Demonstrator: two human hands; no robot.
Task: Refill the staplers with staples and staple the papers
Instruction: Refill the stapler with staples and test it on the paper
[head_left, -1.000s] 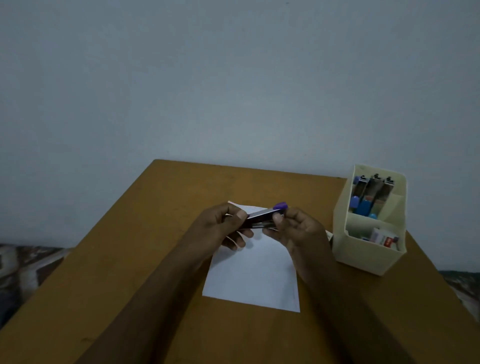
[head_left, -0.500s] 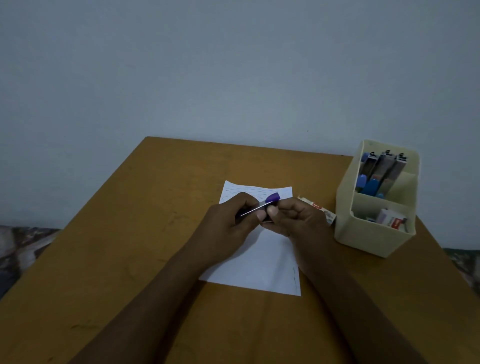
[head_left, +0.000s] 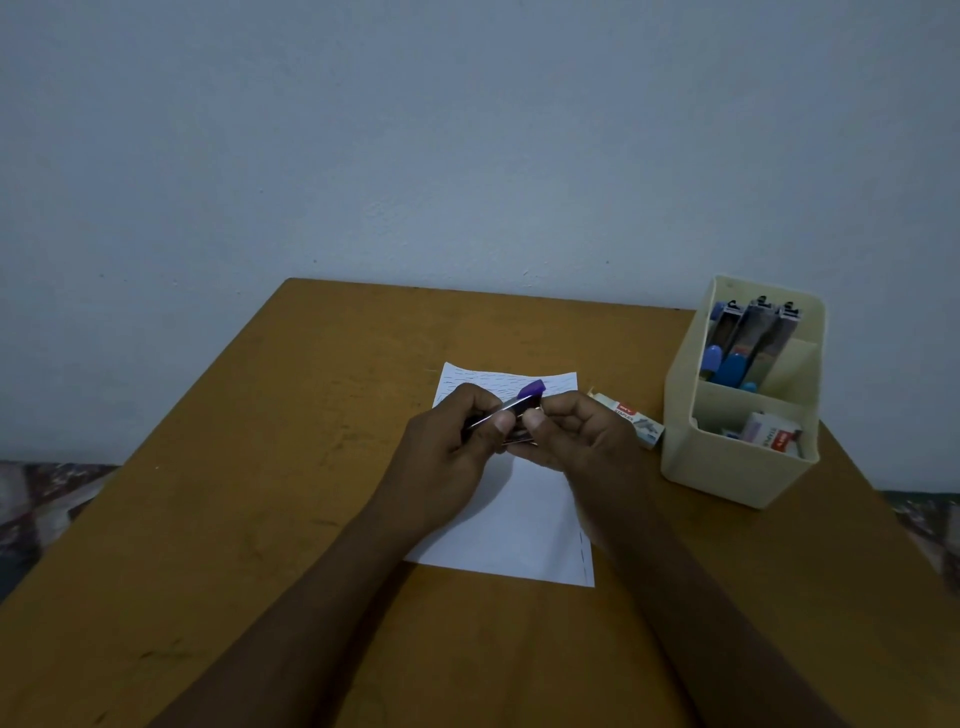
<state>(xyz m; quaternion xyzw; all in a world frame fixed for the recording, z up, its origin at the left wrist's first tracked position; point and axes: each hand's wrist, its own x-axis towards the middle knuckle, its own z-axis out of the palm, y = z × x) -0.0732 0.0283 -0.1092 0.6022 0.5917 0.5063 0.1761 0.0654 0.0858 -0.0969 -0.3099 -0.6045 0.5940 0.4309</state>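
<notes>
Both hands meet above the paper, mid-table.

Left hand: fingers curled round the purple-tipped stapler, thumb on its metal top arm.

Right hand: fingers curled, pinching the stapler's front end.

Stapler tilted, purple end raised, lifted off the sheet.

Staple box lies on the table just right of the hands. Cream organiser beside it holds three spare staplers upright in the back compartment and small boxes in the front.
</notes>
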